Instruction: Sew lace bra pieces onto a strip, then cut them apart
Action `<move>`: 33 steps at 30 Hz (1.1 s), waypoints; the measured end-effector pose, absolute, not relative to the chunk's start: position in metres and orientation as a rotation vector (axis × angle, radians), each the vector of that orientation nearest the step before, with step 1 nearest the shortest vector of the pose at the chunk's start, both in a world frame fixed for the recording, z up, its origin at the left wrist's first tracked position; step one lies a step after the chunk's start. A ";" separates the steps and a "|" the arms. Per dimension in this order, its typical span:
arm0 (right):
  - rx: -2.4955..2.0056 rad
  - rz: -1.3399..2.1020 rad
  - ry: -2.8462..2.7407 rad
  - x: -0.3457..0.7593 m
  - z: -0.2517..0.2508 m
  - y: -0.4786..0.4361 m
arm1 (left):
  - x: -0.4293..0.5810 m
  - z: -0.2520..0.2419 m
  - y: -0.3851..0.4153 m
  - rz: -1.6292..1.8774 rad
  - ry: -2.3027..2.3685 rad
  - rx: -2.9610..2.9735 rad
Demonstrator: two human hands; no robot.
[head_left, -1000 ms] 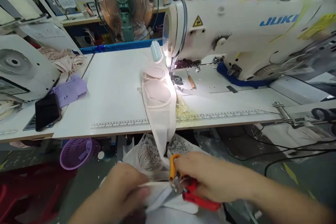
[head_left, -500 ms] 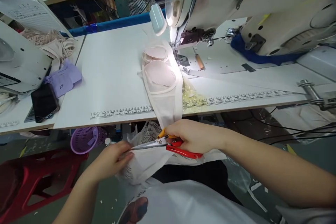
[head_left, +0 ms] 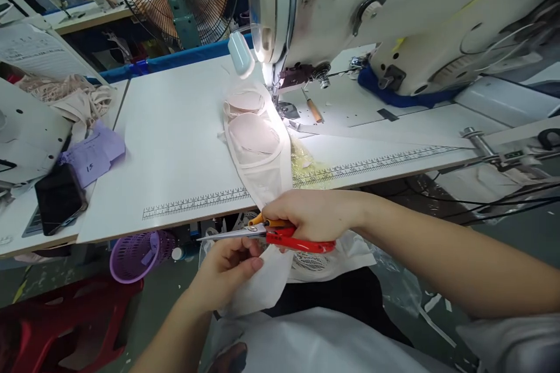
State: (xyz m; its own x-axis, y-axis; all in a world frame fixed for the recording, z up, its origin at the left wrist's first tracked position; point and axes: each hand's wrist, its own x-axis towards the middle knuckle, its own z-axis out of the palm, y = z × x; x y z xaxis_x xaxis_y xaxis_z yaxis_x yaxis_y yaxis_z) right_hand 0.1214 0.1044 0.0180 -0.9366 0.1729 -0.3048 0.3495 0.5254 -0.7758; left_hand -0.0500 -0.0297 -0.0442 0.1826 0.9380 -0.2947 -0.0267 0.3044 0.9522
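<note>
Red-handled scissors (head_left: 301, 242) are sitting in the right hand (head_left: 312, 215), fingers wrapping the grips, blades pointing left and passing just above the left hand (head_left: 231, 268). Left thumb and fingers are pinching white cloth (head_left: 266, 285), which is hanging at the lap, below the front edge of the table (head_left: 175, 145). Can't tell whether the blades are touching the cloth. Pale bra (head_left: 256, 134) is lying on the table beside the needle of the sewing machine (head_left: 350, 0), its near end going out of sight behind the right hand. Printed ruler (head_left: 196, 205) is running along the front edge. Phone (head_left: 61, 198) and purple paper (head_left: 98, 154) are lying close together at far left. Purple basket (head_left: 131, 265) is standing below the table, red stool (head_left: 39, 332) near it.
</note>
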 end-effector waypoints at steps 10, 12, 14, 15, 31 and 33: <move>0.396 -1.383 2.554 0.117 0.024 0.108 | -0.049 -0.048 -0.029 0.987 1.174 0.837; 0.374 -1.333 2.585 0.116 0.025 0.107 | -0.048 -0.048 -0.029 0.972 1.175 0.794; 0.354 -1.293 2.612 0.115 0.025 0.107 | -0.047 -0.049 -0.028 0.953 1.178 0.764; 0.349 -1.282 2.623 0.115 0.025 0.107 | -0.047 -0.049 -0.028 0.948 1.187 0.754; 0.447 -1.333 2.659 0.121 0.016 0.093 | -0.039 -0.035 -0.029 0.741 1.419 0.791; 0.675 -1.461 2.691 0.129 0.009 0.080 | -0.036 -0.035 -0.029 0.787 1.393 0.766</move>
